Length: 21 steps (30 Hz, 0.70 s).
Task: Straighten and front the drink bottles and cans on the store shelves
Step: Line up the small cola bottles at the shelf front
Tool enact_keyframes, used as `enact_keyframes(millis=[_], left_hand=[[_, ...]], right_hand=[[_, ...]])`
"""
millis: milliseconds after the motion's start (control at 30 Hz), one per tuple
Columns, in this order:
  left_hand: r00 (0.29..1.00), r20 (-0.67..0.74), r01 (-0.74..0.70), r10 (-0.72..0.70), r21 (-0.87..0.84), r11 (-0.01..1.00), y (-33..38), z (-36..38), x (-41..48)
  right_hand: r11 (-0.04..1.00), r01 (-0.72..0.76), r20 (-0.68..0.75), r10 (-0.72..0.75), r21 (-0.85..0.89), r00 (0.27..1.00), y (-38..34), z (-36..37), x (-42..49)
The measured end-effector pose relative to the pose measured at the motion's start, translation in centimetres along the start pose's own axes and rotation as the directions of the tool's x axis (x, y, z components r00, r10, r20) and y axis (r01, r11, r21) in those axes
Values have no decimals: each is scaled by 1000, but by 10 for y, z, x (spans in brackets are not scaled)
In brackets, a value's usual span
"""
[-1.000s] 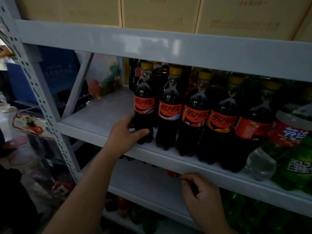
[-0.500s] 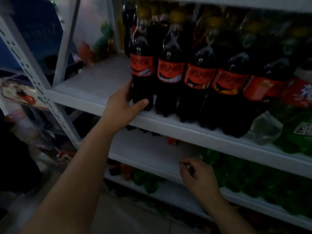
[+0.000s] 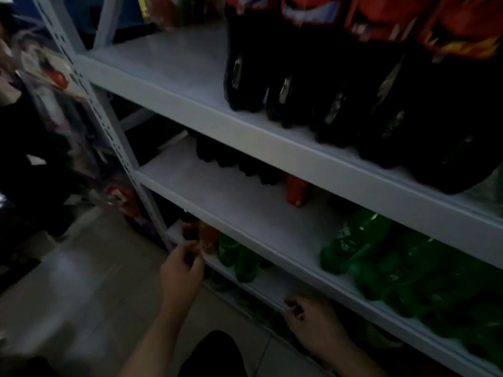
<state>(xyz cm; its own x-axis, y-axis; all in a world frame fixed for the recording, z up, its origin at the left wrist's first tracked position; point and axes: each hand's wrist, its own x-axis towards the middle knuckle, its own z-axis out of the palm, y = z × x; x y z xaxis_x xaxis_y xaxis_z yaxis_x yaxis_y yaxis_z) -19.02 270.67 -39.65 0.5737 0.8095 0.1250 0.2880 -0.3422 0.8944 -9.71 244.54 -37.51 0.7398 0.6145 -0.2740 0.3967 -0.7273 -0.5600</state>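
Cola bottles (image 3: pixel 245 77) with red labels stand in a row on the upper shelf (image 3: pixel 272 142). Green bottles (image 3: pixel 353 240) fill the right of the middle shelf (image 3: pixel 245 224), with a red bottle (image 3: pixel 296 191) and dark bottles (image 3: pixel 231 159) further back. On the lowest shelf (image 3: pixel 269 292) stand a dark small bottle (image 3: pixel 187 227), an orange bottle (image 3: pixel 208 235) and green bottles (image 3: pixel 236 257). My left hand (image 3: pixel 182 270) is right in front of the orange bottle, thumb and fingers apart, gripping nothing I can see. My right hand (image 3: pixel 313 322) is curled at the lowest shelf's front edge.
A perforated grey upright (image 3: pixel 109 126) frames the rack's left end. Packaged goods (image 3: pixel 51 74) hang left of it. Tiled floor (image 3: pixel 81 281) lies below. My dark-clad knee (image 3: pixel 215 355) shows at the bottom. The picture is dim and blurred.
My left hand let go of the leftmost cola bottle and dropped to the lowest shelf. My right hand sank from the middle shelf to the lowest shelf's edge. The view tilted down.
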Motion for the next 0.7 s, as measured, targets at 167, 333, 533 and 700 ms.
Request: enact_keyframes(millis=[167, 333, 533, 700], left_hand=[[950, 264, 112, -164, 203, 973, -92, 60, 3], [918, 370, 59, -142, 228, 972, -174, 129, 1], [955, 295, -36, 12, 75, 997, -243, 201, -17], [987, 110, -122, 119, 22, 992, -271, 238, -29]], right_hand=[[999, 8, 13, -8, -38, 1000, 41, 62, 42], [991, -54, -96, 66, 122, 993, 87, 139, 111], [874, 82, -261, 52, 479, 964, 114, 214, 188], [830, 228, -390, -13, 510, 921, 127, 249, 227]])
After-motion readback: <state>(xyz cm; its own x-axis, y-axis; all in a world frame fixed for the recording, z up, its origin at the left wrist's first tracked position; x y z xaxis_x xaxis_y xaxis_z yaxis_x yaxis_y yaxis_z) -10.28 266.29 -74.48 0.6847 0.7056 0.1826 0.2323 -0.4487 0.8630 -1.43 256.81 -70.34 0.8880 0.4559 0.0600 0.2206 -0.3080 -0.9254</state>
